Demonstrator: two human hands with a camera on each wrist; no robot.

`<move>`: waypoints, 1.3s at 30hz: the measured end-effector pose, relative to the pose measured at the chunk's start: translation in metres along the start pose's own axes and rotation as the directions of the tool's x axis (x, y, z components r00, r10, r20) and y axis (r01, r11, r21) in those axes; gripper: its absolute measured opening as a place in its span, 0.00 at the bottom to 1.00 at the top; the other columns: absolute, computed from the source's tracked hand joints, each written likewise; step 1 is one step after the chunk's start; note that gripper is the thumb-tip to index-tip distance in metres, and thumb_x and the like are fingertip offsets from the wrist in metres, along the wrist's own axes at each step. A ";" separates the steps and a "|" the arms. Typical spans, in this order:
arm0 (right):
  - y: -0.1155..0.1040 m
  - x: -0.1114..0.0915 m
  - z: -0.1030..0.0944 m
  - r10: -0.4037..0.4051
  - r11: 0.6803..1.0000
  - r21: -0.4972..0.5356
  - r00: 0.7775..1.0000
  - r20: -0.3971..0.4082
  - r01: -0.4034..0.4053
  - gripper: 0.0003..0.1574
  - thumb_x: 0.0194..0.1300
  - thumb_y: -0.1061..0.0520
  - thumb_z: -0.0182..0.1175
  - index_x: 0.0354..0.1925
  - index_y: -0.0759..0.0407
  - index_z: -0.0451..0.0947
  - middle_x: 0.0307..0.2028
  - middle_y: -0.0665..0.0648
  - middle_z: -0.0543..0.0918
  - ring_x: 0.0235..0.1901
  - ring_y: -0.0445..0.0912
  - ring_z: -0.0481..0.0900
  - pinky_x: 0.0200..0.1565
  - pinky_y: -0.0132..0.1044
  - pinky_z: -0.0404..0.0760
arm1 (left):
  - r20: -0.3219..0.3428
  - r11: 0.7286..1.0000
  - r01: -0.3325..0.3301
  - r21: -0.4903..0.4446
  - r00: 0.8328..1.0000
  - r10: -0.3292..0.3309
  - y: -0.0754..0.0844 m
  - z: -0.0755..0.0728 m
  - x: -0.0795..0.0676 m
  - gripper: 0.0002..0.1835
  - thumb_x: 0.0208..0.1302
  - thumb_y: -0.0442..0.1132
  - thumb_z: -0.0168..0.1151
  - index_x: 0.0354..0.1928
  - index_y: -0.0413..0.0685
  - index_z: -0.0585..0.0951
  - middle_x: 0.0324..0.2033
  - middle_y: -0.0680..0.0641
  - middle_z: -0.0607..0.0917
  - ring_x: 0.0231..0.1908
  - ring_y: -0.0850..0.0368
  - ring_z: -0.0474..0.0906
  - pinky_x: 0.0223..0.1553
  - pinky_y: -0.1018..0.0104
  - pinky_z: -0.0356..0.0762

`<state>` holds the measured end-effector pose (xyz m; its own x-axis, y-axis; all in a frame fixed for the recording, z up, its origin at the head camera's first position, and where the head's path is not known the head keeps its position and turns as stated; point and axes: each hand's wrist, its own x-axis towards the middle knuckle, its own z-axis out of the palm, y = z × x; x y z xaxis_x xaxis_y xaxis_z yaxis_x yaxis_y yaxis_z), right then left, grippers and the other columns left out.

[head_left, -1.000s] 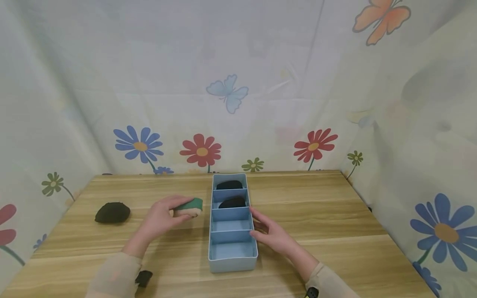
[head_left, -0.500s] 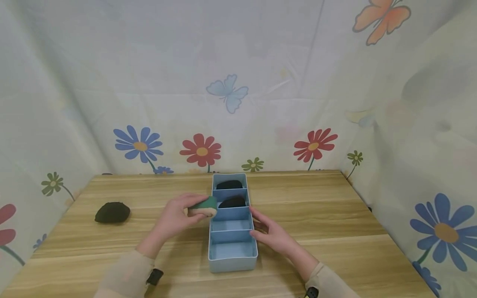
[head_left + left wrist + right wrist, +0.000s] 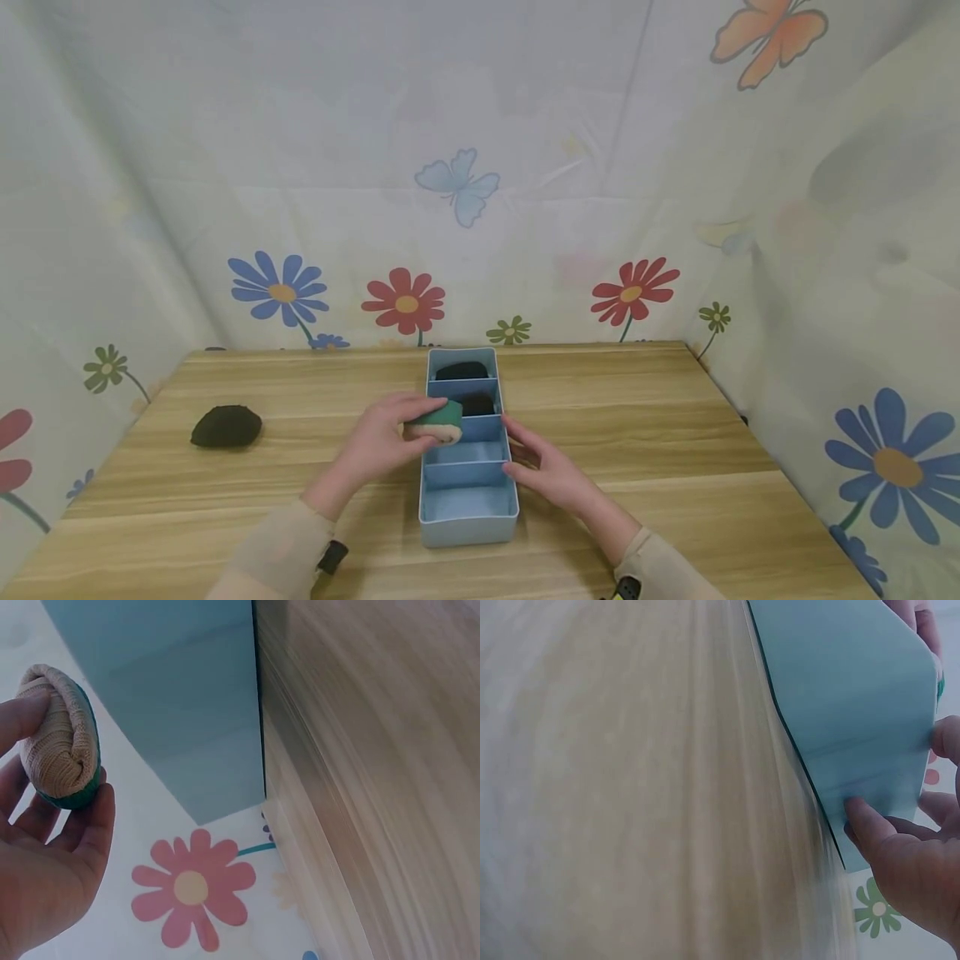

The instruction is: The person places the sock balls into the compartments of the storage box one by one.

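Green and cream knit made up the rolled bundle, which the left hand held up at the left rim of the blue box, beside the second and third compartments counting from the table's far edge. Handling it well seemed to call for a soft pinch, enough to hold the fold closed without squashing it, and for lift over rim and dividers so that the fabric would not snag; a braced box probably mattered too, since it might slide. The left hand's thumb lay on the cream face, its fingers curled behind the green. Across from it, the right hand reached in from the near side, fingers spread, tips touching the box's right wall. Black bundles lay in the two far compartments, one in each; a loose black bundle rested near the table's left edge.
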<state>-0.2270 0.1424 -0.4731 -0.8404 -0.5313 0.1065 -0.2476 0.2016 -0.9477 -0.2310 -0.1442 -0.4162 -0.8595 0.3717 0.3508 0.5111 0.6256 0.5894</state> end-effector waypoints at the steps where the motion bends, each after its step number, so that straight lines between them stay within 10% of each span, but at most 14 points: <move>1: 0.000 0.000 0.000 -0.002 1.000 0.000 1.000 0.002 0.002 0.45 0.71 0.61 0.60 0.76 0.66 0.49 0.74 0.68 0.53 0.68 0.66 0.63 0.67 0.55 0.61 | -0.001 1.000 -0.011 0.001 1.000 0.011 0.002 0.001 0.001 0.29 0.53 0.41 0.78 0.60 0.54 0.82 0.53 0.51 0.84 0.55 0.49 0.77 0.56 0.46 0.76; 39: 0.002 0.000 -0.002 0.019 1.000 0.003 1.000 0.002 -0.019 0.44 0.71 0.59 0.60 0.77 0.59 0.51 0.75 0.66 0.54 0.69 0.63 0.63 0.67 0.54 0.62 | 0.134 0.995 -0.048 0.086 0.990 0.036 0.015 0.032 0.019 0.28 0.57 0.44 0.75 0.60 0.53 0.82 0.53 0.50 0.83 0.52 0.52 0.75 0.53 0.54 0.77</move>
<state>-0.2281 0.1444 -0.4749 -0.8440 -0.5290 0.0883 -0.2306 0.2093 -0.9503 -0.2392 -0.1056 -0.4238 -0.8327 0.4827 0.2714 0.5500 0.6639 0.5067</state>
